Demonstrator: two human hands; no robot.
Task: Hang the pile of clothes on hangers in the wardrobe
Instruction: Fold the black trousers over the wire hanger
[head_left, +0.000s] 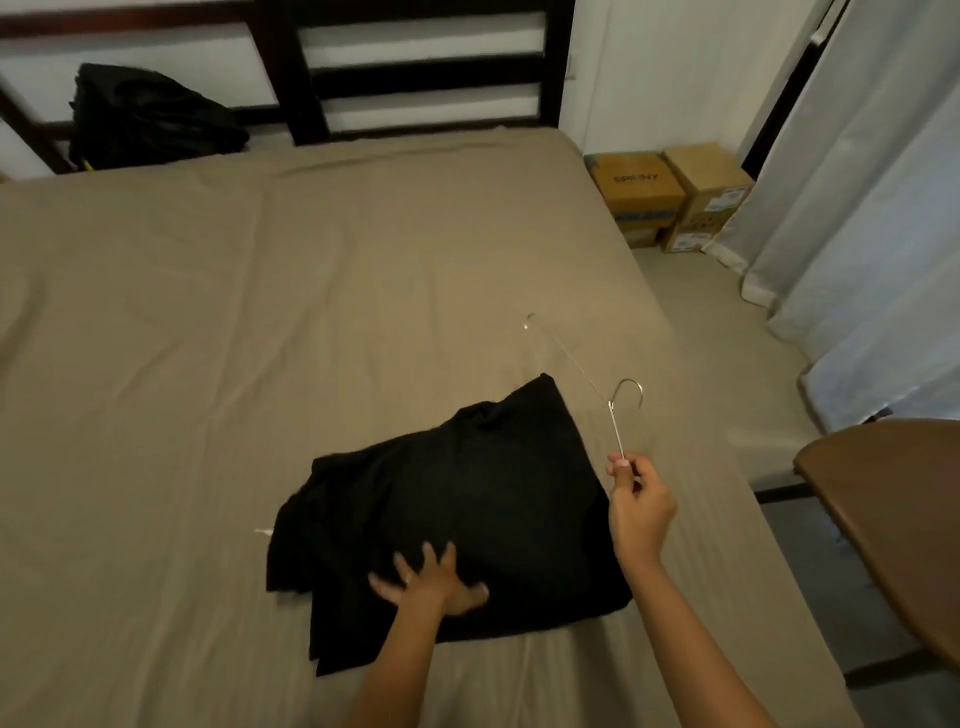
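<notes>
One hanger (616, 422) in right hand (641, 506), one pile (493, 478) under left hand (436, 579)

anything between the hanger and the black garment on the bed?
Nothing visible. The right hand pinches the hanger just right of the black garment, with only bare bed sheet around them. The left hand lies spread on the garment's near part. The wardrobe is out of view.
</notes>
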